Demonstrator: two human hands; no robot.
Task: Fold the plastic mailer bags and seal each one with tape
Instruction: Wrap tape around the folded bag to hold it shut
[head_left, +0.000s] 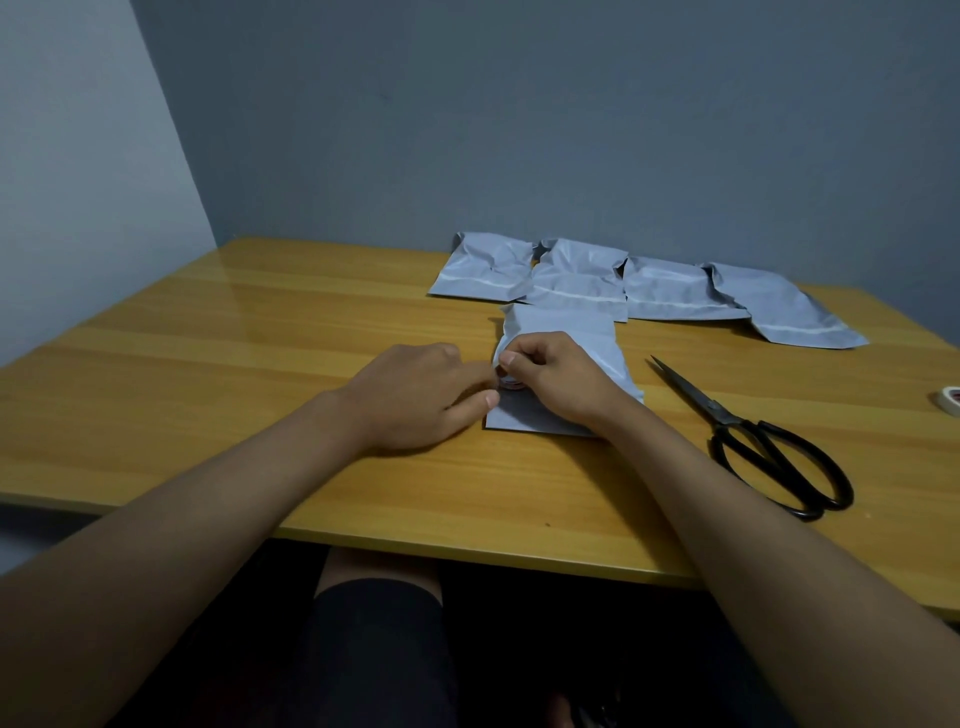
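Right hand (550, 376): fingers curled, pinched on a small tape roll (508, 383) over the mailer (563, 332). Left hand (421, 397): thumb and forefinger pinched together at the roll; whether they hold tape, cannot tell. Mailer: flat on table (260, 364), mid-front, under both hands. Four mailers (644, 286): row behind, overlapping. Scissors (753, 441): right, closed. Second roll (946, 401): far right edge.
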